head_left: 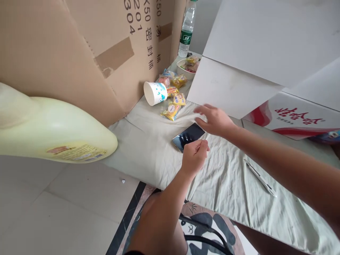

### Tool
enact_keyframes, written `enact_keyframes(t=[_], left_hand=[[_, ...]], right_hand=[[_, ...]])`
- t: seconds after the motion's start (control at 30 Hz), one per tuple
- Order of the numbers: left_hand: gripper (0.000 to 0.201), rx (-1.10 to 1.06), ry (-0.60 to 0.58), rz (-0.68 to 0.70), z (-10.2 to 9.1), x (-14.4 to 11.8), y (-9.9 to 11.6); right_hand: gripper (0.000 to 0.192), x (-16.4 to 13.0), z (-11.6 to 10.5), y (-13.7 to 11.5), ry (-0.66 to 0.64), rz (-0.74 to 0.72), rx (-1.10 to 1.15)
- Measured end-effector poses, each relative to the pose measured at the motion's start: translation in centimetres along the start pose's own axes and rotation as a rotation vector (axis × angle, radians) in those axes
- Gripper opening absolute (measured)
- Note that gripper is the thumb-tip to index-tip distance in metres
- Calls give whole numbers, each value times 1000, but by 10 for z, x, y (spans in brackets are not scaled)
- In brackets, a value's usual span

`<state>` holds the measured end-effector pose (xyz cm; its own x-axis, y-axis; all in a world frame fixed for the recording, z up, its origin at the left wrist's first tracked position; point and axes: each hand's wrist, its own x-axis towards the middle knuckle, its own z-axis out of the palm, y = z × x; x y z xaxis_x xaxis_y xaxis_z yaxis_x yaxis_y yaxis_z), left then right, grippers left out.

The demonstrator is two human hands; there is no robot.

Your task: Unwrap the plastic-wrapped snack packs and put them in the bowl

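A dark smartphone [191, 134] lies flat on the pale green cloth [148, 141], its screen facing up and reflecting light. My left hand [194, 156] is curled into a fist by the phone's near edge and overlaps it in view. Anything inside that fist is hidden. My right hand [214, 119] hovers just past the phone's far right end, with fingers apart and nothing in them. Beyond the phone, a paper cup [156, 93] with blue leaf prints lies on its side, next to several small wrapped snacks [171, 109].
A plastic bowl [186, 69] of snacks and a water bottle [187, 32] stand at the back. A cardboard box [111, 46] borders the left, white boxes [233, 85] the right. A utility knife [260, 178] lies under my right forearm. A yellow-green bottle [66, 124] juts in at left.
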<state>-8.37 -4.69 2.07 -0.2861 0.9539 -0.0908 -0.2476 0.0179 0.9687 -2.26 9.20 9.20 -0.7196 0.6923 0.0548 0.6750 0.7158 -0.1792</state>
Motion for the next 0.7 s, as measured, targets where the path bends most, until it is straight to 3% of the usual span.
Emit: enact_keyframes(t=[0.07, 0.17, 0.23, 0.3, 0.4, 0.5, 0.6, 0.7], left_hand=[[42, -25, 32, -37, -6, 4, -3], [46, -85, 51, -90, -11, 12, -7], [49, -165, 65, -109, -15, 17, -9], [51, -227, 114, -115, -20, 21, -9], [47, -225, 181, -125, -26, 24, -7], [40, -196, 170, -134, -25, 24, -4], [37, -186, 177, -112, -19, 22, -2], [37, -194, 181, -87, -11, 21, 0]], right_hand=[[48, 51, 15, -43, 35, -60, 54], [58, 120, 43, -94, 88, -19, 81], [75, 157, 64, -112, 123, 50, 153], [70, 185, 80, -113, 98, 184, 247], [71, 203, 91, -93, 25, 328, 337], [54, 189, 81, -58, 97, 292, 280], [48, 151, 62, -10, 207, 204, 261], [44, 94, 44, 50, 163, 340, 366]])
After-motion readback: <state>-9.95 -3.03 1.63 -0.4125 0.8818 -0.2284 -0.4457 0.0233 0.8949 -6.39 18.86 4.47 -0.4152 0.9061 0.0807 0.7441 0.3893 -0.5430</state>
